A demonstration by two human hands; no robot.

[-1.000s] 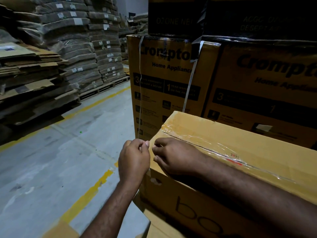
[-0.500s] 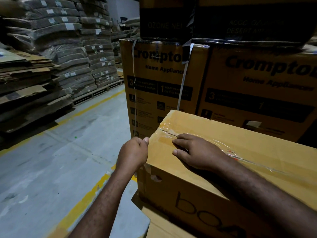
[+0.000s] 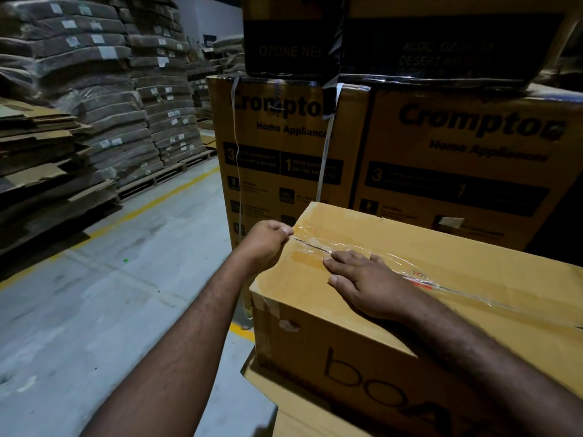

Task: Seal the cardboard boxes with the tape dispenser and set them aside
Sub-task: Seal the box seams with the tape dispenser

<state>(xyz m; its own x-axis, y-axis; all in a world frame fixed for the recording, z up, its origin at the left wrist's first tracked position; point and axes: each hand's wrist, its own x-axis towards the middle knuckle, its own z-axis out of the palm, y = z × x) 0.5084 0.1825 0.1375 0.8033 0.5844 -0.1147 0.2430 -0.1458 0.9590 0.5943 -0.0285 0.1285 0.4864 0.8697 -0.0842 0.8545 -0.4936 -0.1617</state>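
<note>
Sealing step, tape end. My left hand (image 3: 268, 244) pinched the clear tape (image 3: 310, 242) at the top edge of the cardboard box (image 3: 331, 335), which sat on a lower carton (image 3: 315, 416). My right hand (image 3: 372, 285) lay flat on the seam. Next, I judged, the end needed pressing down the side.

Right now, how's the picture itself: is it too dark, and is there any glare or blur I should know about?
Head view: dim overall, with the dark cartons up top nearly black; light glints off the clear tape on the box by the right hand; the wide-angle lens bows straight lines near the edges; the stacks at left look soft.
</note>
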